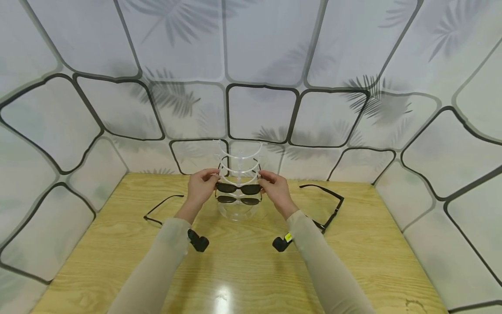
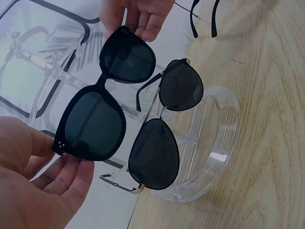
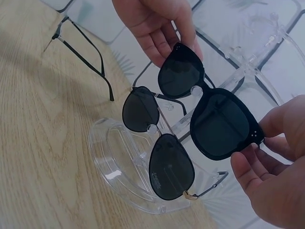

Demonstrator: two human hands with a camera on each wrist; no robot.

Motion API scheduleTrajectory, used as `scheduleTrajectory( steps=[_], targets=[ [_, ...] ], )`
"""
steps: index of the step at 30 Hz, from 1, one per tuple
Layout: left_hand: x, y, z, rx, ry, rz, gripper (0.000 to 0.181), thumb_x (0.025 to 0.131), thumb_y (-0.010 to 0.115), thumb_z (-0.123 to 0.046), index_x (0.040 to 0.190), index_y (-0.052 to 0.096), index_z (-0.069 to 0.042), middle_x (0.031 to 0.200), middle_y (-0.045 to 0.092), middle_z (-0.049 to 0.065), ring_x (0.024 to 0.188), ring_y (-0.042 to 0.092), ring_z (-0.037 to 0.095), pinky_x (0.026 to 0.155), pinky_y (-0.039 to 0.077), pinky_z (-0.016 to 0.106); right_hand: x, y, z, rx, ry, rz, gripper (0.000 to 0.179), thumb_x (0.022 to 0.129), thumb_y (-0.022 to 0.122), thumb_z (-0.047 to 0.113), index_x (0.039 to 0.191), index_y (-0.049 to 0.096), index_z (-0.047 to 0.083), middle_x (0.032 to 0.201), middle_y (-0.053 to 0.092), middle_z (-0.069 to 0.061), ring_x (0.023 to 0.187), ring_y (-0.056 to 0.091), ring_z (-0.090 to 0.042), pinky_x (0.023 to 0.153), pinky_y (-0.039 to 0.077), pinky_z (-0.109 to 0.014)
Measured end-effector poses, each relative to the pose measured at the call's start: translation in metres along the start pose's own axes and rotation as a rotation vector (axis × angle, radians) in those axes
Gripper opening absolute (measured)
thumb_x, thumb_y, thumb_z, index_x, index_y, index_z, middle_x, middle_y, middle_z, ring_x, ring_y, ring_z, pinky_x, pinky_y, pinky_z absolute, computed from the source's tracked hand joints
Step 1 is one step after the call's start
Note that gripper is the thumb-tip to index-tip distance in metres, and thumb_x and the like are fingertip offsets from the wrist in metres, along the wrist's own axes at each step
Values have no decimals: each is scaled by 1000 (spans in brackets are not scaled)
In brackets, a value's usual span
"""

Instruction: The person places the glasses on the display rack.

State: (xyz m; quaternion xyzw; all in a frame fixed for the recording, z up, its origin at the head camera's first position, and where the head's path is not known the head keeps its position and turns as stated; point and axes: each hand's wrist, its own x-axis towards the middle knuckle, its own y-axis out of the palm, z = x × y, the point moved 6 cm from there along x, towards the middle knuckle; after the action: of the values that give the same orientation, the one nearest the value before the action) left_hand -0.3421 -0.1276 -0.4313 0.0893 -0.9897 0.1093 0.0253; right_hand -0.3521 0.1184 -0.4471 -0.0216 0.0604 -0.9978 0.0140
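Observation:
Black thick-framed sunglasses [image 1: 250, 189] face me at the middle of a clear acrylic glasses stand [image 1: 237, 216]. My left hand [image 1: 201, 187] pinches their left end near the hinge, and my right hand [image 1: 276, 190] pinches the right end. In the left wrist view, the left thumb and fingers grip the corner of the black sunglasses [image 2: 95, 124]; the right wrist view shows the right fingers doing the same. Just below, thin metal-framed sunglasses [image 3: 171, 167] sit on the lower tier. Whether the black pair's bridge rests on the stand cannot be told.
Dark-framed glasses [image 1: 336, 211] lie on the wooden table [image 1: 243, 270] to the right, partly behind the right sleeve. Another thin dark pair [image 1: 161, 202] lies left, partly hidden by the left arm. The stand's bare upper tiers [image 1: 241, 157] rise before the patterned backdrop [image 1: 262, 113].

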Motion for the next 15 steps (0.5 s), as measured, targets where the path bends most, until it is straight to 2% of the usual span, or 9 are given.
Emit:
scheduleTrajectory(
  steps=[7, 15],
  targets=[
    [1, 1, 1, 21, -5, -6, 26, 103, 60, -5, 123, 75, 2, 113, 76, 25, 73, 66, 4, 63, 52, 14, 2, 0, -2, 9, 3, 1, 42, 104, 60, 4, 144, 60, -6, 133, 64, -33, 82, 61, -5, 68, 54, -18],
    [1, 0, 1, 29, -20, -7, 26, 103, 62, -5, 124, 75, 1, 111, 78, 22, 73, 67, 8, 62, 51, 14, 4, 1, -3, 10, -8, -10, 40, 103, 61, 0, 142, 62, -7, 129, 65, -33, 81, 61, -7, 72, 58, -24]
  ],
)
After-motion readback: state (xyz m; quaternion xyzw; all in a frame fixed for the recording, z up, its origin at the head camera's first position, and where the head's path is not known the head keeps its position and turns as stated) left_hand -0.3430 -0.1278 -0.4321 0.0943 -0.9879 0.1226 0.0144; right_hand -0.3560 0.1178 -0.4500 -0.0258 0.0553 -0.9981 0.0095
